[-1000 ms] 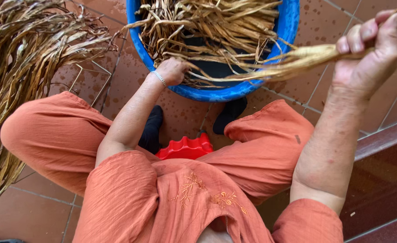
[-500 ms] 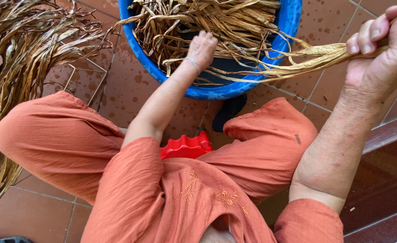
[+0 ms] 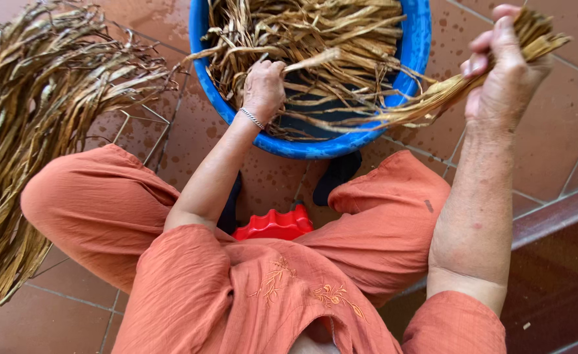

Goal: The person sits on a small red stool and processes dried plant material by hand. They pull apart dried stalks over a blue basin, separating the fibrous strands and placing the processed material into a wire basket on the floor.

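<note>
Two hands work the dried straw seen from the head camera. Her left hand is closed round a single pale strip down inside the blue basin, right among the tangled dried leaves. Her right hand is clenched tight on a gathered bundle, raised beside the basin's rim, its loose tail trailing back over the edge. I'd judge the strip could snag in the tangle and snap, or drag others out with it; the bundle's ends could slip from the fist. More straw lies heaped on the tiled floor, well apart.
</note>
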Demonstrator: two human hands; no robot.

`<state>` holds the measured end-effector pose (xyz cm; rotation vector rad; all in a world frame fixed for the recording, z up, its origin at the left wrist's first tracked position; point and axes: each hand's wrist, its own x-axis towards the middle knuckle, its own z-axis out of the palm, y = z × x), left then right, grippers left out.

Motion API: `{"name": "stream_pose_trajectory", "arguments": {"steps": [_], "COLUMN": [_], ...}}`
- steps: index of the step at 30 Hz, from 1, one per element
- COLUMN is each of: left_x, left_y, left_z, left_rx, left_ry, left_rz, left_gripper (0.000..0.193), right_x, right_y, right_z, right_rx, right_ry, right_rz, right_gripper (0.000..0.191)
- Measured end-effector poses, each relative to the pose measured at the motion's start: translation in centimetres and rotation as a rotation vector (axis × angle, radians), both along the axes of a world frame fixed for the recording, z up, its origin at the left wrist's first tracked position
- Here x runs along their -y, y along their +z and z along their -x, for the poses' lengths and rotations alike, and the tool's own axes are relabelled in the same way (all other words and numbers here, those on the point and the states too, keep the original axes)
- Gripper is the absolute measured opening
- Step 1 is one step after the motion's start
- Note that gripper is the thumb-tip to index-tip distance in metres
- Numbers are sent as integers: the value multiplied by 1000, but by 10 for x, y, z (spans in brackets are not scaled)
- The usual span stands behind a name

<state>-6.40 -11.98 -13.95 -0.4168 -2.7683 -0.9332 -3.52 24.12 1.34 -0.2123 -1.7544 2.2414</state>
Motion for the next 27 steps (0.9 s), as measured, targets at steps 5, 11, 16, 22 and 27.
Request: {"name": "stream_pose_trajectory", "arguments": {"steps": [5,11,16,22,27], "left_x": [-35,-92,-104,-131,-144], "left_y": [59,95,117,125,116], "left_z": [-8,-19,-19,5,20], "left_rx": [403,346,317,72,-5], "left_ry": [-64,-402,-406,-377,-412], "left_rz": [-719,-818,-777,-727,-496], "left_gripper": [27,30,29,18,20], "right_x": [47,79,85,88,87], "right_y": [20,33,38,27,16], "right_z": [13,8,7,8,15], "right_rx": [60,36,46,32,-50], "right_ry": [169,283,183,243,189], "right_rz": [-40,20,-10,2,103], "right_gripper": [13,18,9,19,23]}}
